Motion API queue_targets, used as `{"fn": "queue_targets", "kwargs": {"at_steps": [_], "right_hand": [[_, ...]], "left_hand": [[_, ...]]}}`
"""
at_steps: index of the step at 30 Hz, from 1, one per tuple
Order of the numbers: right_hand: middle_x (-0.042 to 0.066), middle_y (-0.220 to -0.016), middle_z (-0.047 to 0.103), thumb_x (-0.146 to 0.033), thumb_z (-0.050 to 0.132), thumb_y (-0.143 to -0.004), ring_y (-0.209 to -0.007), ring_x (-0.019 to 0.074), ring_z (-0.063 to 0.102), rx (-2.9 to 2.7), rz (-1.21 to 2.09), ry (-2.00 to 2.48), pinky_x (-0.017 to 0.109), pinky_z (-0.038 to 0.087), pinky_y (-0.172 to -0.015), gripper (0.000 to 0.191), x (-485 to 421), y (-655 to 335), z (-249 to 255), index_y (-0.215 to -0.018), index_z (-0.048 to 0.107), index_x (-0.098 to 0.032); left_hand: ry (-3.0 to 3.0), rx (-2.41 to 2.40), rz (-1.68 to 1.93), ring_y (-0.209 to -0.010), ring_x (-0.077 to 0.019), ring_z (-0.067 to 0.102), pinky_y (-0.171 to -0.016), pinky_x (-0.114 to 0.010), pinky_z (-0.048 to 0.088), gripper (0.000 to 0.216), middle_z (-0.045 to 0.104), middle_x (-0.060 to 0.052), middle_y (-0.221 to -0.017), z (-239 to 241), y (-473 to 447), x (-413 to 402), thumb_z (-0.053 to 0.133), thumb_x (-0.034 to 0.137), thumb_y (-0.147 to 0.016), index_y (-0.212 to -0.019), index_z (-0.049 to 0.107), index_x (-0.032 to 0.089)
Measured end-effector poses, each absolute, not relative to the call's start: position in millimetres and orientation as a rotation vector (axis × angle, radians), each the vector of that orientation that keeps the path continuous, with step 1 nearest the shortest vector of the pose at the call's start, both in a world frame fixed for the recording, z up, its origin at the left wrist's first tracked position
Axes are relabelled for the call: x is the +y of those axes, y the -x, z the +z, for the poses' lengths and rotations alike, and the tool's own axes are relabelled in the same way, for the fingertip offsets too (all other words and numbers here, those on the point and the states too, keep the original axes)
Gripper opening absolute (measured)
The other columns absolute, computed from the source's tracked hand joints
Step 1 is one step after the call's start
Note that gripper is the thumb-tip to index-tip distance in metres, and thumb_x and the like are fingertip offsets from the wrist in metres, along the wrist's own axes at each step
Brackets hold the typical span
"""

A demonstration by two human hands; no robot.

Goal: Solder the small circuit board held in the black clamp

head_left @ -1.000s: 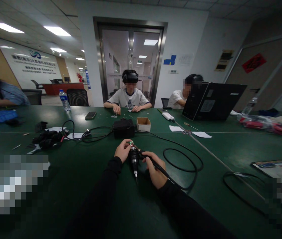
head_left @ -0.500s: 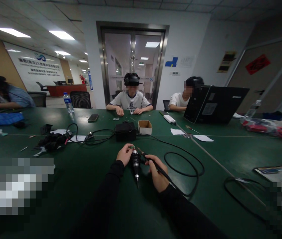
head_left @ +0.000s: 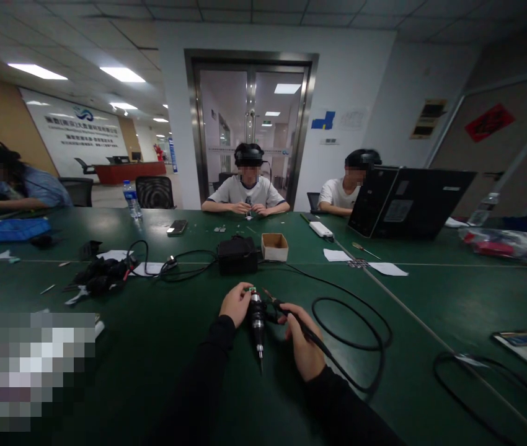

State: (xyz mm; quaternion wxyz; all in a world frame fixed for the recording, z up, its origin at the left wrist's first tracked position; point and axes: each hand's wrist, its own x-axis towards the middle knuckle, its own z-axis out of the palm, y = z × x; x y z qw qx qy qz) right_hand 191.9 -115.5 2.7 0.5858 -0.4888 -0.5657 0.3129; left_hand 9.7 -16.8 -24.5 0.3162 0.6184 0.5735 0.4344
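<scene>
My left hand is closed at the far end of a black and silver tool, which lies on the table with its thin metal tip toward me. At its fingertips shows a small green piece, like a circuit board, with a bit of red beside it. In my right hand is a soldering iron, held like a pen. Its copper-coloured tip points at the green piece and stays a little apart from it. A black cord runs from the iron's rear end.
A black box and an open cardboard box stand beyond my hands. The cord loops at right. Tangled black parts lie left. A large black laptop stands at back right. Several people sit around the green table.
The view has tilted up slightly, so everything sits lower. My hands keep their hold in nearly the same pose. The person opposite has brought both hands together.
</scene>
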Motion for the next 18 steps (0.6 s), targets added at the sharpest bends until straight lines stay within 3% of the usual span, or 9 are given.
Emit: {"fn": "queue_targets", "kwargs": {"at_steps": [10, 15, 18], "right_hand": [[0.002, -0.074, 0.067, -0.041, 0.052, -0.091, -0.05, 0.0132, 0.053, -1.297, 0.748, 1.143, 0.025, 0.045, -0.05, 0.031, -114.7, -192.5, 1.5, -0.102, 0.069, -0.017], [0.001, -0.075, 0.066, -0.04, 0.052, -0.091, -0.052, 0.0131, 0.053, -1.291, 0.766, 1.132, 0.025, 0.045, -0.051, 0.03, -115.8, -192.0, 1.0, -0.102, 0.069, -0.018], [0.001, -0.076, 0.066, -0.041, 0.052, -0.092, -0.052, 0.0131, 0.053, -1.294, 0.775, 1.132, 0.025, 0.045, -0.052, 0.03, -115.5, -192.2, -1.2, -0.103, 0.068, -0.018]], "left_hand": [[-1.569, 1.516, 1.102, -0.082, -0.0173, 0.064, -0.078, -0.026, 0.045, 0.024, 0.07, -0.002, -0.087, -23.5, -10.4, -15.4, 0.051, 0.018, -0.088, -0.105, 0.067, 0.021], [-1.61, 1.506, 1.087, -0.068, -0.0147, 0.057, -0.069, -0.024, 0.041, 0.031, 0.059, 0.004, -0.071, -30.5, -6.1, -10.7, 0.049, 0.015, -0.086, -0.111, 0.064, 0.024], [-1.639, 1.458, 1.093, -0.065, -0.0142, 0.053, -0.066, -0.023, 0.039, 0.025, 0.054, 0.005, -0.068, -32.2, -3.6, -10.7, 0.05, 0.017, -0.085, -0.105, 0.063, 0.024]]}}
